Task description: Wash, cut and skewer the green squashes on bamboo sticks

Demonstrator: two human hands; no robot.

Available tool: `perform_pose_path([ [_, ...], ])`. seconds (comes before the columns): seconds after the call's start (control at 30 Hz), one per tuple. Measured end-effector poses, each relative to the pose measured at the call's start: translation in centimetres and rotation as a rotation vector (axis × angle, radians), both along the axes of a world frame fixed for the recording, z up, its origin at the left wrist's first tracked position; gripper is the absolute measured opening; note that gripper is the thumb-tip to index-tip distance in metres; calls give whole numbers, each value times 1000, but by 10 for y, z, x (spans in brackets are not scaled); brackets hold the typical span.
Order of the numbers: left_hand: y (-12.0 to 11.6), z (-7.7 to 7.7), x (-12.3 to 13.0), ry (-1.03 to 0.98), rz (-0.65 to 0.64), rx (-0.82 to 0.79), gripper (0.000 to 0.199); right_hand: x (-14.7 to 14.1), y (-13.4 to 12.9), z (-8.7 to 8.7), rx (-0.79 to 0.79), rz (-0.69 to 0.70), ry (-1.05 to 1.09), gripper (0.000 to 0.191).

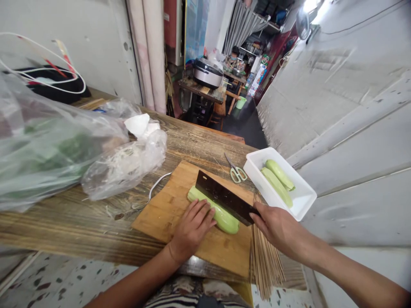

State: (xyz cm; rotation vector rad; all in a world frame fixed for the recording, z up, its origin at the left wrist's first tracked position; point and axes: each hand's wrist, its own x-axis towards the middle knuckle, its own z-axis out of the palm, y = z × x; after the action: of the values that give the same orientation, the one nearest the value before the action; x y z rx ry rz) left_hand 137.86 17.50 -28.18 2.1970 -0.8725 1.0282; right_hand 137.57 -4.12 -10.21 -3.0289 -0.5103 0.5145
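Observation:
A pale green zucchini (226, 219) lies lengthwise on the wooden cutting board (160, 214). My left hand (194, 224) presses on its near side, fingers bent over it and gripping it against the board. In my right hand (272, 222) is a dark, wide-bladed cleaver (224, 196), its blade lying along the far side of the zucchini. The blade hides part of the zucchini's far edge, so I cannot tell whether it has cut in. Under my right wrist, thin wooden skewers (265, 265) are bunched beside the board.
Beyond the board lie scissors (236, 172) with pale green handles. A white plastic tub (300, 194) holding more zucchini (279, 174) stands at the right, near the wall. Plastic bags (128, 164) of food crowd the left of the wooden table (183, 141).

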Motion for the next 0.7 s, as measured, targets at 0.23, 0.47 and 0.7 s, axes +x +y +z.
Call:
perform_pose_path([
  [0.23, 2, 1, 0, -20, 3, -12, 40, 6, 4, -1, -52, -39, 17, 21],
  [0.47, 2, -1, 2, -22, 16, -13, 38, 12, 8, 2, -81, -40, 40, 23],
  [0.7, 3, 1, 3, -25, 8, -20, 40, 15, 14, 2, -134, -43, 45, 22],
])
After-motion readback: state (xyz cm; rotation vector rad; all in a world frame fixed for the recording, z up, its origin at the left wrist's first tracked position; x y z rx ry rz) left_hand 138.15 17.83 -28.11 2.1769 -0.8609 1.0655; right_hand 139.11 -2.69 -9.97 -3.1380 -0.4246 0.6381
